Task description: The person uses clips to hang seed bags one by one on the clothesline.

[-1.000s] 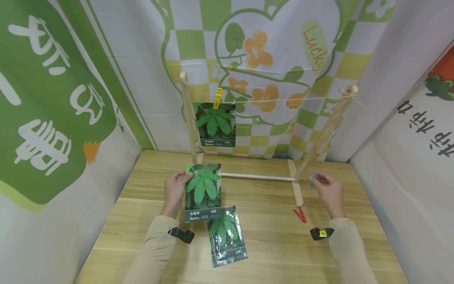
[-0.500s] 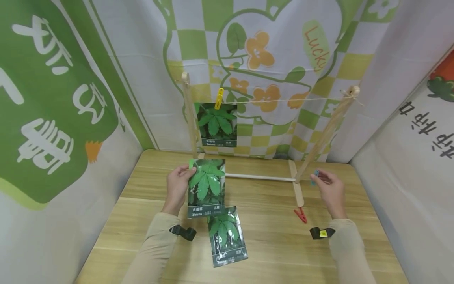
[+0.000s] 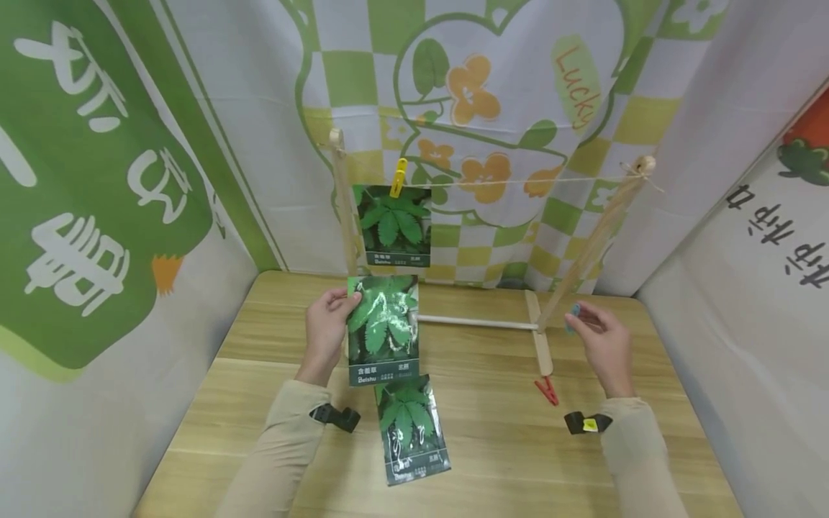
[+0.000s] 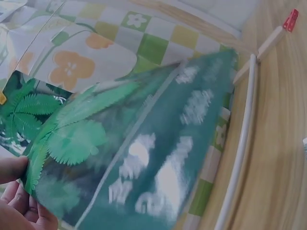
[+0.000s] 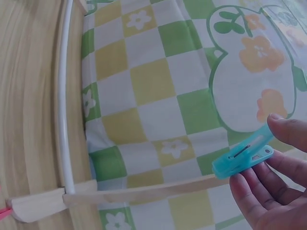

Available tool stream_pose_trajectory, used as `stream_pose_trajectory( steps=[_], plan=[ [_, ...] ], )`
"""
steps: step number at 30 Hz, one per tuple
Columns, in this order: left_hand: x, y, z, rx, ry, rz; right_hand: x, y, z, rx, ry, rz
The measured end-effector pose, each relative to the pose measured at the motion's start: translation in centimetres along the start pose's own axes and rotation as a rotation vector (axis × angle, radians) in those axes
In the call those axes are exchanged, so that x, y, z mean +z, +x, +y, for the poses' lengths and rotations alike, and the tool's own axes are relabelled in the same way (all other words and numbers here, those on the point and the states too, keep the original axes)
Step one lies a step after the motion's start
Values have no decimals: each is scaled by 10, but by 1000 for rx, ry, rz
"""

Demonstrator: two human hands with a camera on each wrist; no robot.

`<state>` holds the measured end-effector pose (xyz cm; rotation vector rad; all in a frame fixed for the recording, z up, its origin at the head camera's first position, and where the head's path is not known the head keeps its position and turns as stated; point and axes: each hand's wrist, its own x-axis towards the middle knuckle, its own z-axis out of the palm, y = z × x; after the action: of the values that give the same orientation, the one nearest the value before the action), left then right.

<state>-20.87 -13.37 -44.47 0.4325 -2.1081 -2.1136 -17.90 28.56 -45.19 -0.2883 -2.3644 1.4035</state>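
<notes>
My left hand (image 3: 327, 331) pinches a glossy green seed packet (image 3: 384, 338) by its upper left edge, raised in front of the wooden frame. In the left wrist view the packet (image 4: 139, 143) slants across most of the picture. A blue clothespin (image 5: 244, 153) sits between the thumb and fingers of my right hand (image 3: 602, 342), by the frame's right foot. Another seed packet (image 3: 395, 226) hangs from the string (image 3: 505, 182) under a yellow clothespin (image 3: 398, 178). A third packet (image 3: 412, 432) lies on the table, its top edge overlapped by the held one.
The wooden frame has a left post (image 3: 343, 208), a right post (image 3: 592, 248) and a white bar (image 3: 479, 321) low between them. A red clothespin (image 3: 547, 391) lies at the right foot (image 3: 544, 352). Behind hangs a checked curtain (image 3: 505, 86).
My left hand has lifted the held packet up and slightly right, toward the frame. My right hand with the blue clothespin has barely moved.
</notes>
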Motion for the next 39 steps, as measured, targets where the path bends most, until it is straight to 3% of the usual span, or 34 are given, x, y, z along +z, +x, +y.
stream_pose_trajectory(
  steps=[9,21,28,39],
  plan=[
    [5,0,8,35,-39,25,2,4,-12,-45,57,-19],
    [14,4,25,88,-19,-10,3,9,-22,-159,121,-10],
    [18,6,28,105,-10,-17,3,15,-33,-247,172,-3],
    [24,7,34,124,-30,-30,4,21,-51,-295,187,-12]
  ],
)
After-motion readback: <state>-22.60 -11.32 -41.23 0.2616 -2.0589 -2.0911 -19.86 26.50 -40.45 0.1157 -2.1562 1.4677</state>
